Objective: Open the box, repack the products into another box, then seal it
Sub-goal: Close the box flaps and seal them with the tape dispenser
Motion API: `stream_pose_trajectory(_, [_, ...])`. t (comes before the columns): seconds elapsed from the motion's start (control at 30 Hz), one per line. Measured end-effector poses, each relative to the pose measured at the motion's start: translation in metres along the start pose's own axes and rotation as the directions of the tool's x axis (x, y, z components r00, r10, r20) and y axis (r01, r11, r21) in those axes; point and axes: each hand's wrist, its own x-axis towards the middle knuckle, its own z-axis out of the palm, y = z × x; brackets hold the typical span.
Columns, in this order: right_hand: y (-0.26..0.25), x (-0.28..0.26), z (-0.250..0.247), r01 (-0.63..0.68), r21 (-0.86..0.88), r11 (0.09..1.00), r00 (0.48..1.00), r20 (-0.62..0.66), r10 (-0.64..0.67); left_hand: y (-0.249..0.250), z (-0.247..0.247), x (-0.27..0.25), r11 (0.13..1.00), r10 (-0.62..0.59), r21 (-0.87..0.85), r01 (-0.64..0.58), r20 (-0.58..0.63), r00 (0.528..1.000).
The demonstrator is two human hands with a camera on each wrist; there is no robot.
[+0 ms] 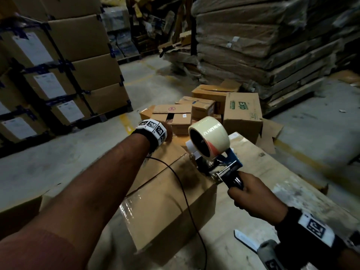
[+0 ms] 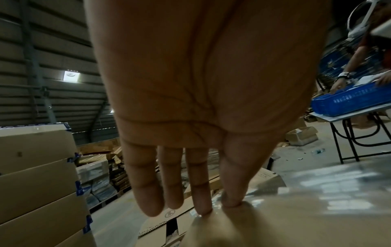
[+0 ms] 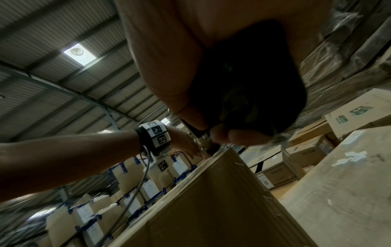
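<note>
A brown cardboard box [image 1: 165,193] lies on a worn table [image 1: 303,184], with clear tape shining along its top and side. My left hand [image 1: 168,133] reaches to the box's far end. Its straight fingers [image 2: 201,197] press their tips on the taped top. My right hand [image 1: 245,193] grips the black handle [image 3: 243,86] of a blue tape dispenser [image 1: 224,164]. The dispenser's front end rests on the box's top near the right edge. A roll of clear tape [image 1: 210,137] sits on it. In the right wrist view the box [image 3: 211,210] fills the lower middle.
A utility knife [image 1: 245,240] lies on the table near my right wrist. Smaller cartons [image 1: 241,114] are piled on the floor beyond the table. Tall stacked boxes [image 1: 58,75] stand left, wrapped flat cardboard [image 1: 263,45] right. Another person works at a blue crate [image 2: 349,100].
</note>
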Motion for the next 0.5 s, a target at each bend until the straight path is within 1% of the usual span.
stream_pose_trajectory(0.07, [0.004,-0.012,-0.007,-0.038,0.036,0.999,0.999,0.034,0.037,0.000,0.004,0.004,1.000,-0.012,-0.017,0.012,-0.008,1.000])
stream_pose_trajectory(0.13, [0.014,-0.031,-0.016,-0.098,0.101,0.990,0.992,0.088,0.089,0.001,0.005,0.005,1.000,0.003,0.000,-0.003,-0.010,1.000])
stream_pose_trajectory(0.17, [0.019,-0.040,-0.018,-0.121,0.113,0.986,0.988,0.108,0.109,-0.005,0.011,0.016,0.999,0.012,0.030,-0.011,-0.024,1.000])
stream_pose_trajectory(0.23, [0.028,-0.054,-0.017,-0.148,0.090,0.985,0.983,0.124,0.136,-0.022,0.032,0.066,0.999,0.019,0.044,-0.018,-0.032,0.999])
stream_pose_trajectory(0.27, [0.032,-0.057,-0.014,-0.150,0.070,0.986,0.983,0.119,0.141,-0.032,0.047,0.102,0.999,0.043,0.022,-0.042,-0.037,0.998])
stream_pose_trajectory(0.3, [0.034,-0.057,-0.012,-0.150,0.052,0.987,0.983,0.110,0.144,-0.033,0.055,0.121,0.999,0.053,-0.002,-0.053,-0.015,0.998])
stream_pose_trajectory(0.33, [0.035,-0.055,-0.011,-0.153,0.043,0.987,0.983,0.107,0.147,-0.027,0.049,0.114,0.998,0.040,-0.050,-0.039,0.012,0.999])
stream_pose_trajectory(0.37, [0.035,-0.053,-0.012,-0.166,0.053,0.985,0.980,0.117,0.159,-0.015,0.040,0.084,0.999,0.024,-0.035,-0.025,-0.025,0.999])
stream_pose_trajectory(0.4, [0.036,-0.050,-0.013,-0.187,0.078,0.979,0.975,0.135,0.175,0.004,0.035,0.036,1.000,0.008,-0.006,-0.008,-0.100,0.995])
stream_pose_trajectory(0.43, [0.038,-0.049,-0.015,-0.205,0.098,0.974,0.970,0.155,0.188,0.034,0.021,-0.033,1.000,0.015,-0.009,-0.017,-0.141,0.990])
stream_pose_trajectory(0.5, [0.041,-0.047,-0.016,-0.219,0.104,0.970,0.965,0.170,0.199,0.077,0.010,-0.099,0.986,0.129,-0.093,-0.136,-0.078,0.989])
